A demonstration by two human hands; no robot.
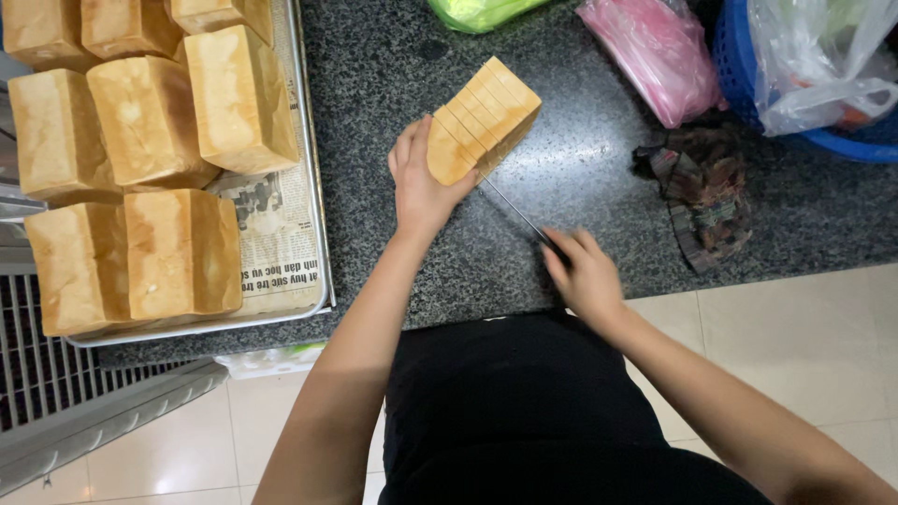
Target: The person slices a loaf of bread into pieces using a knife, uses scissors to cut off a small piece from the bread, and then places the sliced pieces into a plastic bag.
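A golden loaf of bread [491, 112], cut into several slices, lies on the dark speckled counter [599, 196]. My left hand [418, 182] presses against the loaf's near end and steadies it. My right hand [582, 271] grips the dark handle of a long thin knife [510, 208]. The blade runs up and left from the handle into the loaf's near end, close to my left fingers.
A metal tray [313, 178] lined with newspaper holds several whole loaves [178, 252] at the left. A folded checked cloth [706, 192], a pink bag [655, 51], a green bag [472, 11] and a blue basin [842, 140] with clear bags sit at the back right.
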